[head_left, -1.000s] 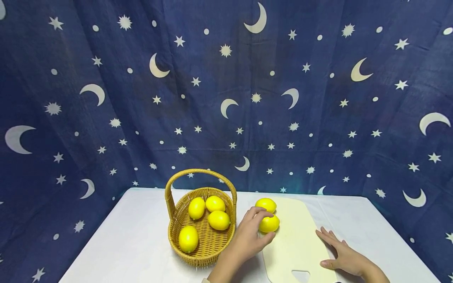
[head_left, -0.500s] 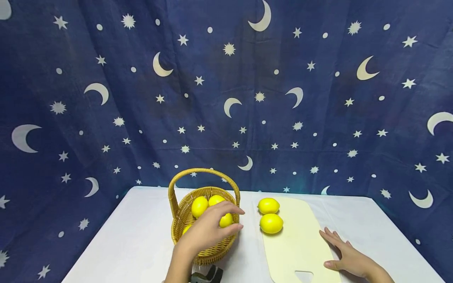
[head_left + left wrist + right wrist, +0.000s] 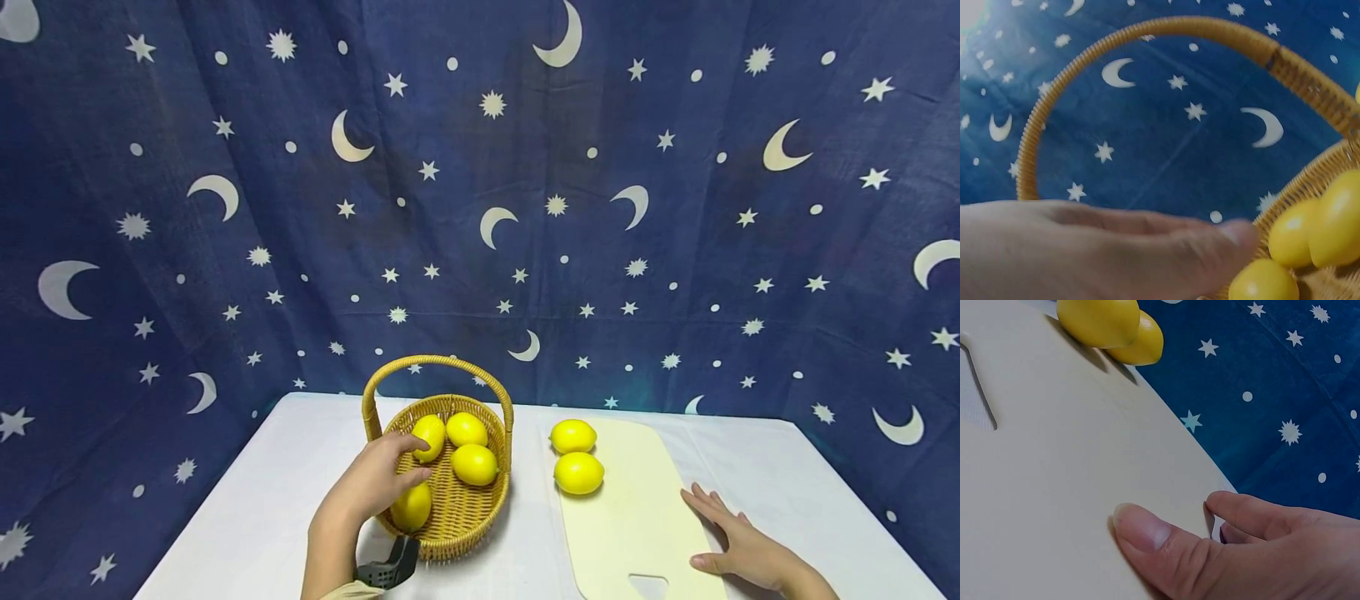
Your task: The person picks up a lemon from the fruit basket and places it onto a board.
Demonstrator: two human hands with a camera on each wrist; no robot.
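Note:
My left hand (image 3: 373, 479) hangs over the left rim of the wicker basket (image 3: 450, 546), its thumb and fingers apart and nothing between them. Several yellow lemons lie inside the basket; the front lemon (image 3: 411, 508) is just below the thumb, and the back left lemon (image 3: 430, 437) is partly covered by the fingertips. At the cream cutting board (image 3: 637, 517), my right hand (image 3: 742, 546) rests on the right edge, with the thumb (image 3: 1147, 534) on top and the fingers stretched along the side. Two more lemons, one rear (image 3: 573, 436) and one nearer (image 3: 579, 473), sit at the board's left edge.
The basket's arched handle (image 3: 438, 360) stands upright over it. A white cloth (image 3: 247, 517) covers the table, and a dark blue curtain (image 3: 420, 250) with moons and stars hangs behind. A black wrist strap (image 3: 390, 567) shows on the left arm.
My left hand has moved left, away from the lemons on the board, across the basket to its left rim. The right hand stays at the board's edge. The head view has shifted slightly.

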